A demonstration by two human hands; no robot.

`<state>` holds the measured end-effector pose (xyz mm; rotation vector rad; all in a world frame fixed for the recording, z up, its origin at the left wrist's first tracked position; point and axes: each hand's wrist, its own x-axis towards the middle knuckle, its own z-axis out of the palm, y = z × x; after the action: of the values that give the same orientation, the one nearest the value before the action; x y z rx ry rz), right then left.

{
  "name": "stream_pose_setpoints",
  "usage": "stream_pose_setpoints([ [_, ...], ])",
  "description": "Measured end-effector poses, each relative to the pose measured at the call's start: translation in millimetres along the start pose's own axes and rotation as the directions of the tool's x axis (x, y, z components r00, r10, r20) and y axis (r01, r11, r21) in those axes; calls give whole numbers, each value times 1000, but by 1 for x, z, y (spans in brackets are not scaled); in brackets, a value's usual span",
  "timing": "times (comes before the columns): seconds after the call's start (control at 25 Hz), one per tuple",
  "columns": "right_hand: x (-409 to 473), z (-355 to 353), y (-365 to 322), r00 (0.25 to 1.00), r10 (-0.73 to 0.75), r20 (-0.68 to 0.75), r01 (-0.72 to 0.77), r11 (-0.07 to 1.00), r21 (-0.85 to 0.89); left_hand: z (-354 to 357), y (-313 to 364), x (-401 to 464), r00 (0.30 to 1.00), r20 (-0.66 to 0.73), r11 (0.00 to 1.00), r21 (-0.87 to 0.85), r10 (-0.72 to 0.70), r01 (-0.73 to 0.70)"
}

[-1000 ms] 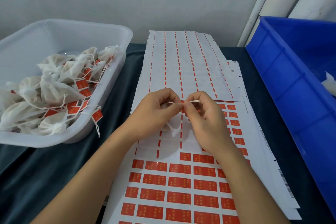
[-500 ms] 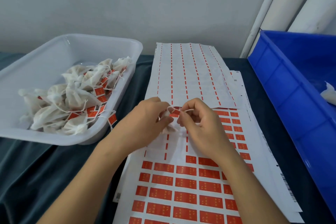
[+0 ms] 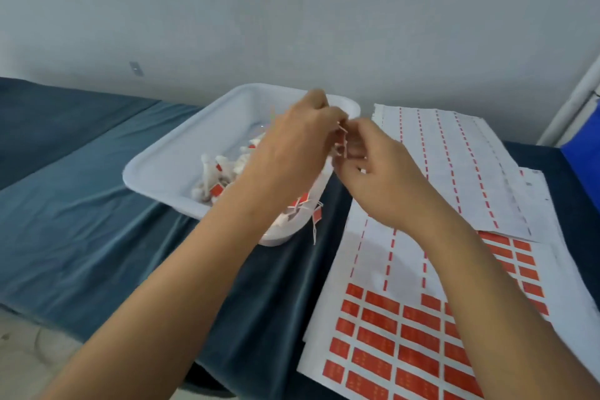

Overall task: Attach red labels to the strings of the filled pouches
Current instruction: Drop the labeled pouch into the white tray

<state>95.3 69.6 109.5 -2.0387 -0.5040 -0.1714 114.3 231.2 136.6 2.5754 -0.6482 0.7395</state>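
Both hands meet at frame centre above the white tray's [image 3: 181,153] right rim, left hand [image 3: 292,146] and right hand [image 3: 373,178] fingers pinching a pouch string [image 3: 342,143], seemingly ready to drop it among labelled pouches [image 3: 227,178].

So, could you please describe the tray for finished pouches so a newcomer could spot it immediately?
Find the dark blue cloth covering the table. On it, left of the label sheets, sits the white plastic tray. It alone holds white pouches with red labels.
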Motion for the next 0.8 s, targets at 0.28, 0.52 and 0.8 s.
stream_pose_setpoints([
  [0.28, 45, 63, 5, 990, 32, 138, 16, 943, -333, 19, -56, -6, 963, 118, 961, 170, -240, 219],
  [0.52, 37, 50, 13, 1000, -26, 1, 26, 978, -209, 16, -42, -3, 972, 91, 953, 237, -217, 190],
  [0.8, 8, -2, 13, 983, -110, -144, 67, 959, -276, 33, 24, 7, 1000, -27, 978, 207, 1, 4],
])
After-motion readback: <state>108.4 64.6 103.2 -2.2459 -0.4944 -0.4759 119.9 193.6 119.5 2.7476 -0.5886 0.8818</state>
